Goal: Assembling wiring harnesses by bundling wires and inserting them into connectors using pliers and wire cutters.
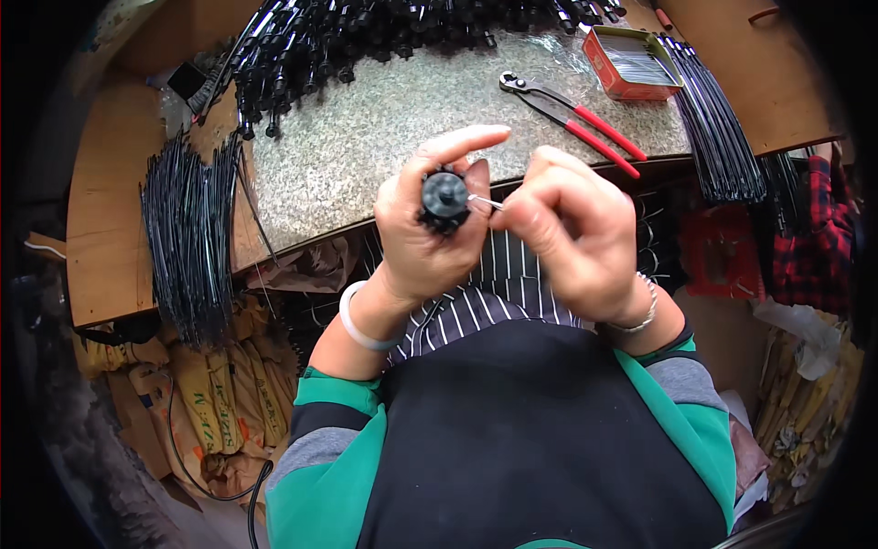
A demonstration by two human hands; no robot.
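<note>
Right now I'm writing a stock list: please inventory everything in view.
Worktop: one, speckled grey, upper centre
Black-tipped pieces: many, black, worktop's far edge
Pliers: one, red-handled, on worktop
Box: one, red, worktop's upper right, holding silvery rods
Strand bundles: several, black, both sides
Plaid cloth: one, red-black, far right
Container: one, red, right
Bags: several, tan, lower left
Cable: one, black, lower left
Round part: one, black, centre
Metal pin: one, silvery, centre
Left hand: one, holding round part
Right hand: one, pinching metal pin
</note>
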